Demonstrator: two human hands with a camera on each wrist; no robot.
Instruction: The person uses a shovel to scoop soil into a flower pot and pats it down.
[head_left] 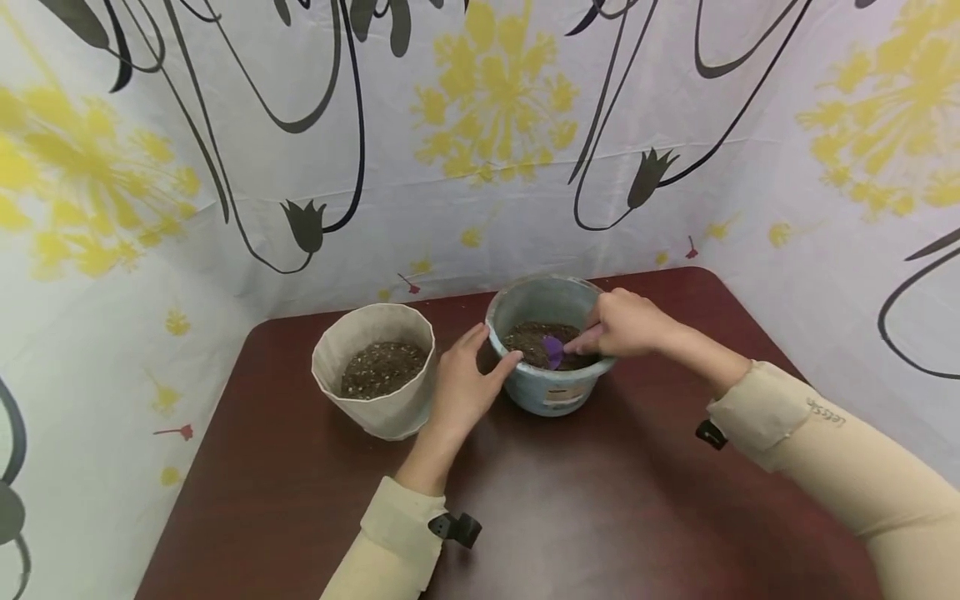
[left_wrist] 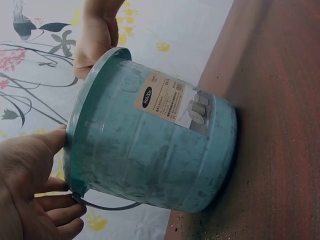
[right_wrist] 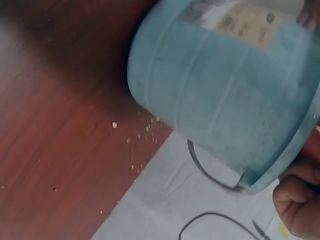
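A blue-green plastic bucket [head_left: 551, 393] with a label stands upright on the table, dark soil [head_left: 528, 337] inside it. My right hand [head_left: 630, 323] reaches over its right rim and grips a small trowel [head_left: 553, 352], whose purple blade sits in the soil. In the right wrist view, that hand [right_wrist: 300, 200] shows curled just beyond the rim. My left hand [head_left: 463, 379] touches the bucket's left rim with thumb and fingers spread, as the left wrist view shows near the wire handle [left_wrist: 110, 206]. Close to the left hand stands a whitish pot [head_left: 397, 417].
The whitish pot holds soil [head_left: 382, 369] too. Both containers stand toward the back of a dark red-brown table [head_left: 592, 508]. Light crumbs [right_wrist: 150, 127] are scattered beside the bucket. A patterned cloth [head_left: 480, 225] hangs behind the table and along both sides.
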